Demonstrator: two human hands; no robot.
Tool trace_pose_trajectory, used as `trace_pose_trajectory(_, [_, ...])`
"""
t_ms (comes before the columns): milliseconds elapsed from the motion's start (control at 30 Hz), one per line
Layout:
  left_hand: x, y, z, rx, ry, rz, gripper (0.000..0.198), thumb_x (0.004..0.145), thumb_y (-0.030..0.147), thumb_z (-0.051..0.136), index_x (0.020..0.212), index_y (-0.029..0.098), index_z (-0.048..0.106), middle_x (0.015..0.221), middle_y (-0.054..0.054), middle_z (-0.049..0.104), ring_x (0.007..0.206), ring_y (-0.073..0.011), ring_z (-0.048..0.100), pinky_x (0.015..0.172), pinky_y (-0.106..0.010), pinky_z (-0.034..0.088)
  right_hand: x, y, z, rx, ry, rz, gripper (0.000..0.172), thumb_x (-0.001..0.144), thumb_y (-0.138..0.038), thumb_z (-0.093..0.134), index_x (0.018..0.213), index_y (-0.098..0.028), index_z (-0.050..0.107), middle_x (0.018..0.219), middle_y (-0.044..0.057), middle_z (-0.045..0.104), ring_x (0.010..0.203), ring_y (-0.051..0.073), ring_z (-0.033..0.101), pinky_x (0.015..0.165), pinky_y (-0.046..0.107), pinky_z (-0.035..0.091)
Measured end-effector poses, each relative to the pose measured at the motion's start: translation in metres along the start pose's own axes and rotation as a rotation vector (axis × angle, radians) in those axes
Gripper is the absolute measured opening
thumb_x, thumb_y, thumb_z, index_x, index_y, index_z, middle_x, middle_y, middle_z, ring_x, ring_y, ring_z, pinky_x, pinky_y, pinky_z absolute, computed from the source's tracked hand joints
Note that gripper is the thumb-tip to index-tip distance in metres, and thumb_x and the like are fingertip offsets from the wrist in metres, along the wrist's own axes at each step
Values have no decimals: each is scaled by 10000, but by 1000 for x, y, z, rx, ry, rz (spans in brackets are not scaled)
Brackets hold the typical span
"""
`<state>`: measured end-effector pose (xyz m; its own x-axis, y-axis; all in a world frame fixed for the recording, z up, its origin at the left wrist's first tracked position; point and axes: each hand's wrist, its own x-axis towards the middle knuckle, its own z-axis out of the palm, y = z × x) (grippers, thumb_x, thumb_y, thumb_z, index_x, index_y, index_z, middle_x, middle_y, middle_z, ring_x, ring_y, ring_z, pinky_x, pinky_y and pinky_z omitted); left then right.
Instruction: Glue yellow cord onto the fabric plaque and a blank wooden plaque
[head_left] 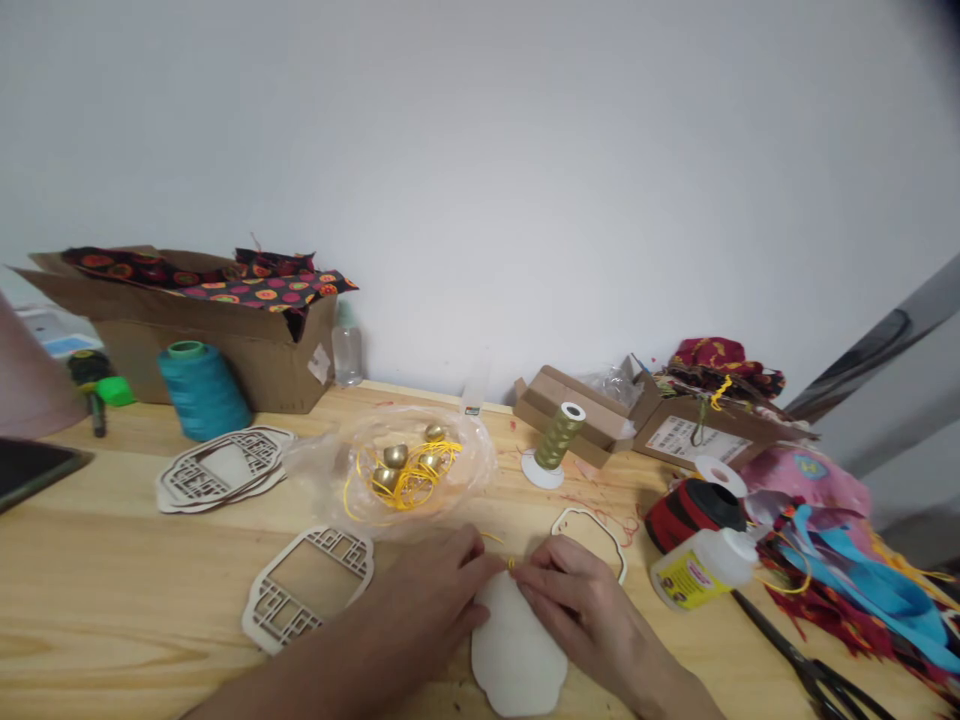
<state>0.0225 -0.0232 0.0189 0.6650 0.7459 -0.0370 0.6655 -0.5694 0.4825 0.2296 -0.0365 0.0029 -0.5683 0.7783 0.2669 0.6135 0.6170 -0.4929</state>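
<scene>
A pale, scallop-edged panel [519, 650] lies at the front of the table between my hands. At its top edge is a small piece of yellow cord [511, 564]. My left hand [450, 590] is closed, its thumb and fingertips on the panel's upper left edge by the cord. From the right, my right hand [574, 600] pinches at the same spot, its fingers along the panel's upper right edge. Behind my right hand lies a thin outline frame [592, 514], partly covered. A lattice-cut wooden frame [259, 590] rests left of my left forearm.
Behind my hands, a plastic bag [480, 450] holds brass bells [395, 456] and yellow cord. A spool [561, 437], a glue bottle [705, 568] and black scissors [814, 665] are to the right. Stacked lattice frames [195, 490], a teal thread cone [202, 390] and a cardboard box [210, 350] stand left.
</scene>
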Motion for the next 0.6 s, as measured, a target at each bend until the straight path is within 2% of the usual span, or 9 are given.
trace_pose_trajectory(200, [-1, -1, 2, -8, 16, 15, 200, 814, 178, 448, 976, 253, 538, 956, -17, 533, 835, -196, 540, 699, -314, 404, 3, 0, 2, -153, -13, -64, 237, 884, -161, 404, 890, -178, 641, 774, 59, 536, 721, 155, 500, 607, 267, 397])
trace_pose_trajectory(333, [-2, -1, 2, -14, 18, 16, 223, 805, 165, 448, 988, 253, 541, 973, -19, 539, 857, -198, 541, 720, -318, 407, 1, 0, 3, -99, 19, -46, 241, 888, -174, 407, 876, -185, 647, 762, 51, 543, 717, 148, 512, 600, 257, 397])
trace_pose_trajectory(467, [-2, 0, 1, 4, 27, 14, 265, 790, 146, 450, 1012, 251, 548, 967, -28, 551, 878, -202, 535, 744, -322, 415, -1, 5, 5, 65, 174, 0, 237, 891, -194, 415, 978, -208, 635, 733, 34, 552, 678, 136, 528, 560, 242, 404])
trace_pose_trajectory(600, [0, -1, -3, 9, 37, 12, 316, 779, 128, 454, 1046, 261, 557, 964, -32, 565, 889, -203, 535, 756, -326, 425, 3, 5, 2, 47, 381, -68, 209, 857, -164, 471, 968, -199, 645, 696, 36, 575, 655, 144, 541, 545, 250, 411])
